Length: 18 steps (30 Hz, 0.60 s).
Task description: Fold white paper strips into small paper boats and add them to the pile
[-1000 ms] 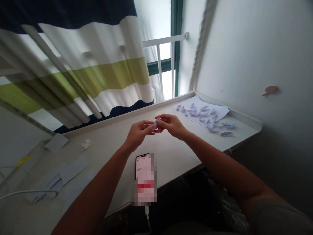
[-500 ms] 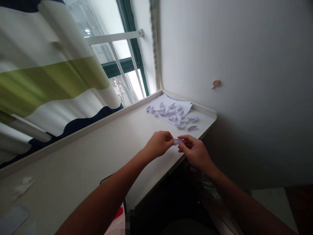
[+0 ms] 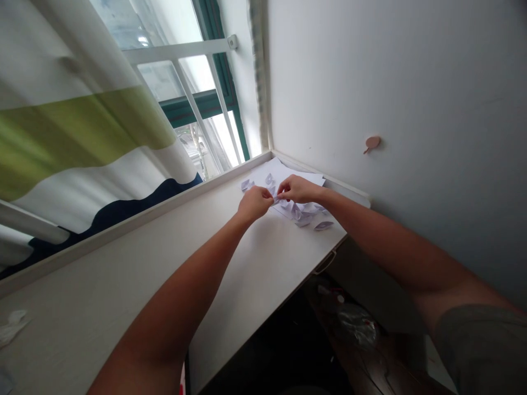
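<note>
Both my arms reach out to the far right corner of a white desk (image 3: pixel 230 263). My left hand (image 3: pixel 254 203) and my right hand (image 3: pixel 297 189) pinch a small folded white paper piece (image 3: pixel 275 200) between their fingertips. They hover just over a pile of several small folded paper boats (image 3: pixel 307 215) lying on white paper sheets (image 3: pixel 284 173). Most of the piece I hold is hidden by my fingers.
A white wall (image 3: pixel 391 93) with a small pinkish hook (image 3: pixel 371 144) bounds the desk on the right. A striped curtain (image 3: pixel 82 137) and a window with white bars (image 3: pixel 193 109) run behind. A crumpled paper scrap (image 3: pixel 12 323) lies at far left. Clutter sits under the desk (image 3: pixel 349 323).
My view swung right and the phone dropped out of sight. Both hands carried the folded paper piece from near the desk's front edge out over the pile of boats in the corner.
</note>
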Each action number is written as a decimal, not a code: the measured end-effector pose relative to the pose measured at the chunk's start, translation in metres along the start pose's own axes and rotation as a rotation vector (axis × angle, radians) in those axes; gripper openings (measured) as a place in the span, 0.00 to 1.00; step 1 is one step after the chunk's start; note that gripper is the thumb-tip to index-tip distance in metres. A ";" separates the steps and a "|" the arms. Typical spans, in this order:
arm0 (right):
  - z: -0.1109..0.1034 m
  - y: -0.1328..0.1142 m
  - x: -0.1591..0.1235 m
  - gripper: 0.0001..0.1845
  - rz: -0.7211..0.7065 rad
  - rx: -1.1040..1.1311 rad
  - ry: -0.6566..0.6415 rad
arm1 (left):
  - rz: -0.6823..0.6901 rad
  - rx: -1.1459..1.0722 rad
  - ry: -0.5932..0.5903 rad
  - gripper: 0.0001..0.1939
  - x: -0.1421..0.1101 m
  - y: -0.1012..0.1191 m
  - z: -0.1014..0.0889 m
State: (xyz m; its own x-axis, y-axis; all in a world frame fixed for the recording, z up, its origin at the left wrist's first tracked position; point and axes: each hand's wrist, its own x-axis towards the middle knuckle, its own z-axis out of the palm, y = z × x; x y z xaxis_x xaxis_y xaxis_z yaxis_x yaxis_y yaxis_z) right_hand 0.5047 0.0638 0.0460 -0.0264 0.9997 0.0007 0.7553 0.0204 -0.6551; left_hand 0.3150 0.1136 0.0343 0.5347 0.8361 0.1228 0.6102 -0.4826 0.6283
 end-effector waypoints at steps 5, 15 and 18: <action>0.013 0.006 0.032 0.03 -0.043 -0.222 -0.068 | -0.058 0.017 -0.029 0.03 0.010 -0.020 0.006; 0.016 -0.025 0.022 0.11 -0.117 -0.388 0.014 | -0.129 -0.036 -0.016 0.06 -0.022 -0.030 -0.029; 0.044 -0.067 0.014 0.08 -0.270 -0.342 -0.008 | -0.147 -0.107 0.073 0.08 -0.079 -0.047 -0.072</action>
State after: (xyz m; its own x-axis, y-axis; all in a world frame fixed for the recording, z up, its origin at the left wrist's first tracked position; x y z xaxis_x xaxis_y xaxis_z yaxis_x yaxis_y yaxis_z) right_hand 0.4251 0.0753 0.0560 -0.2568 0.9576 0.1307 0.8941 0.2867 -0.3441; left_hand 0.2020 0.0890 0.0510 0.3981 0.9142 0.0764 0.6110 -0.3264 0.7212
